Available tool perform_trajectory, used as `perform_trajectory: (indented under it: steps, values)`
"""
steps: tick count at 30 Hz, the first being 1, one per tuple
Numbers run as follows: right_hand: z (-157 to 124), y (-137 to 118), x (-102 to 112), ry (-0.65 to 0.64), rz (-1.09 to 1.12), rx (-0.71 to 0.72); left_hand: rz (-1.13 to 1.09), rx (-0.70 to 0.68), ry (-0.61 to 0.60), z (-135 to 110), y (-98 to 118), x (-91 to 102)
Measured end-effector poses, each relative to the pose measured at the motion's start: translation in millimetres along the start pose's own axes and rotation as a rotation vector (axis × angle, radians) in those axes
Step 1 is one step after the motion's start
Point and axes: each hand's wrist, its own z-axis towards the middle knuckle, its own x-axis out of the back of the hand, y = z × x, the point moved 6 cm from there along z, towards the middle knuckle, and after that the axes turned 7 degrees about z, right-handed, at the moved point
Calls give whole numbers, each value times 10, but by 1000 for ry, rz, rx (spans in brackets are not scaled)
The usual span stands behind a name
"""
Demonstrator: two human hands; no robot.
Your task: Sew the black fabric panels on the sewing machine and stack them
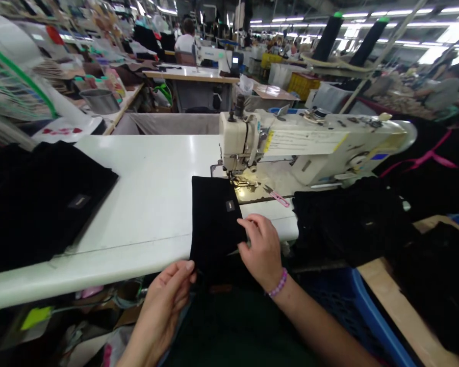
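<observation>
A black cloth piece [214, 219] with a small dark label [230, 206] lies over the front edge of the white sewing table. Its far right corner reaches the needle area of the sewing machine [248, 148]. My left hand [172, 288] pinches the cloth's near left corner between thumb and fingers. At the right edge of the same cloth, my right hand [262, 250] has its thumb and curled fingers on the fabric, a beaded bracelet on the wrist. Pink-handled thread snips [277, 196] rest on the machine bed, just beyond my right hand.
A stack of black labelled pieces [42, 204] covers the left of the table [149, 178]. More black cloth [352, 219] is heaped at the right, above a blue basket [371, 311]. A fan [19, 76] stands far left; thread cones [329, 38] rise behind the machine.
</observation>
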Motion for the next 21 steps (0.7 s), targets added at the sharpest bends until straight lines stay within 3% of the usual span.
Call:
perform_trajectory:
  steps: [3, 5, 8, 12, 18, 21]
  values:
    - [-114, 356, -47, -129, 285, -462, 32, -6, 25, 10, -29, 9]
    - [-243, 443, -161, -271, 489, -672, 46, 9, 18, 26, -64, -19]
    - [-348, 426, -235, -365, 642, -756, 63, 36, 20, 55, -114, -47]
    - [-413, 432, -246, -364, 896, -925, 89, 29, 37, 71, -127, -50]
    - [-359, 494, -187, -327, 843, -969, 199, 7, 30, 98, -133, 16]
    - [-341, 499, -194, -346, 839, -975, 501, -226, 138, 66, 65, 126]
